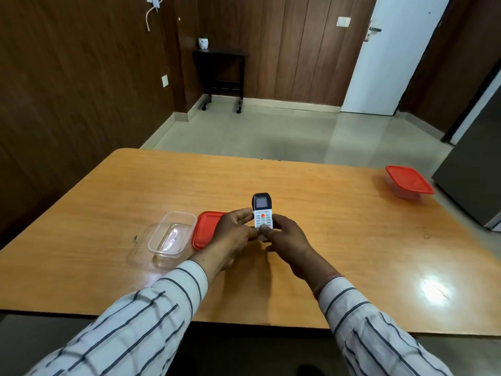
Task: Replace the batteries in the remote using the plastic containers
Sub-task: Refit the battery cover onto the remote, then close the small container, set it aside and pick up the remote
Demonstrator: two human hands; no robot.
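Both of my hands were closed around the small white remote control with a dark top and a grey screen (262,211), and I held it upright above the glossy orange-brown wooden surface (339,213), its keypad and orange button facing me. My left hand (235,234) gripped its left edge, fingers (244,213) wrapped along the side and the thumb at the lower front. My right hand (288,241) clasped the lower right part, its thumb pressed on the bottom of the keypad, so the base of the remote was hidden behind my fingers. I could not tell whether the battery cover was on or off, since the back faced away from me.

Just left of my left fingers lay the flat red plastic lid (207,229), partly hidden behind that hand, and touching or nearly touching its left edge stood the clear open rectangular plastic container (173,233). What it held I could not make out through the glare. Well apart from my right fingers, near the far right corner of the surface, sat a second clear plastic container with a red lid on it (409,181). Striped white sleeves (141,316) covered both forearms.
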